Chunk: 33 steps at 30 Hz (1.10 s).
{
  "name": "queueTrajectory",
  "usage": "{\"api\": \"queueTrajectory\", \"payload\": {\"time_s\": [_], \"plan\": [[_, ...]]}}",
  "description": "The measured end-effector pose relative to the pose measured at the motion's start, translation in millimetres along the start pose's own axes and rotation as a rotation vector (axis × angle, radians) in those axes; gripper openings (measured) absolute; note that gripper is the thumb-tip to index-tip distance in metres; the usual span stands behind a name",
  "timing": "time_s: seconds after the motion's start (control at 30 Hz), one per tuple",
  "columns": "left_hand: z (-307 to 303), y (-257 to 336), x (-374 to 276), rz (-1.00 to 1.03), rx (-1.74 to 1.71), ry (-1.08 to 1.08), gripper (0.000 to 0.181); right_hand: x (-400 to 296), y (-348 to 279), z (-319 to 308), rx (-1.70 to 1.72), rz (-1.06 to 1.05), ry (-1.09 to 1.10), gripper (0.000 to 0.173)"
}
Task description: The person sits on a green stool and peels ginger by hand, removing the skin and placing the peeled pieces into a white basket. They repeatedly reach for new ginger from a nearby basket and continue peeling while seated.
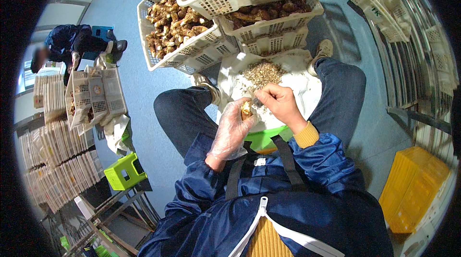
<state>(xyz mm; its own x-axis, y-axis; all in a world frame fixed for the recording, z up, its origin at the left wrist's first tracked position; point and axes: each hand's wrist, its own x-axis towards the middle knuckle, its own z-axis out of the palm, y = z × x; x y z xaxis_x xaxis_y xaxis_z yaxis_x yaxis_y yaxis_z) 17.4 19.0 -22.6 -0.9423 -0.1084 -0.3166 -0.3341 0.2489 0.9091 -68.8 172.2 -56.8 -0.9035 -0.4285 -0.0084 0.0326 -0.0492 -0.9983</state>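
Observation:
My left hand (234, 127), in a clear plastic glove, holds a brown mushroom (246, 110) with a pale, trimmed-looking part facing up. My bare right hand (279, 100) is just to the right of it, fingers curled around a small dark tool (258, 101). That tool is mostly hidden and blurred, so its exact kind cannot be told. Below both hands a white cloth (302, 88) is spread between my legs, bearing a heap of small brown and pale trimmings (264, 73). Part of a bright green stool or basin (264, 138) shows under my wrists.
Ahead, a white plastic crate (158, 63) full of mushrooms stands left of stacked crates (266, 32). A yellow crate (410, 188) lies at right, near a metal rack (399, 73). At left are a green step stool (124, 172), more crates (97, 95) and a seated person (68, 41).

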Motion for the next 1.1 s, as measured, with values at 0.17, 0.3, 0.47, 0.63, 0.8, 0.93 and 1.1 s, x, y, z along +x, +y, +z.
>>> {"api": "queueTrajectory", "payload": {"time_s": [0.17,0.3,0.47,0.63,0.8,0.93,1.1], "plan": [[-1,12,-2,0.073,0.122,0.005,0.045,1,9,-3,-0.024,0.044,0.049,0.018],[0,6,0,0.084,0.144,0.026,0.042,-4,-8,2,0.043,-0.019,-0.078,0.020],[-1,13,1,0.026,0.106,-0.001,0.043,0,-2,0,-0.013,0.060,-0.009,0.019],[-1,5,0,0.141,0.182,0.034,0.040,0,0,-1,0.002,0.045,-0.007,0.018],[0,8,4,0.249,0.382,0.088,0.033,-2,-8,-3,0.014,0.059,-0.104,0.018],[0,6,5,0.338,0.443,0.138,0.030,2,0,-1,0.006,0.041,-0.016,0.022],[0,1,8,0.459,0.497,0.198,0.029,1,-2,-1,0.027,0.123,-0.088,0.021]]}}
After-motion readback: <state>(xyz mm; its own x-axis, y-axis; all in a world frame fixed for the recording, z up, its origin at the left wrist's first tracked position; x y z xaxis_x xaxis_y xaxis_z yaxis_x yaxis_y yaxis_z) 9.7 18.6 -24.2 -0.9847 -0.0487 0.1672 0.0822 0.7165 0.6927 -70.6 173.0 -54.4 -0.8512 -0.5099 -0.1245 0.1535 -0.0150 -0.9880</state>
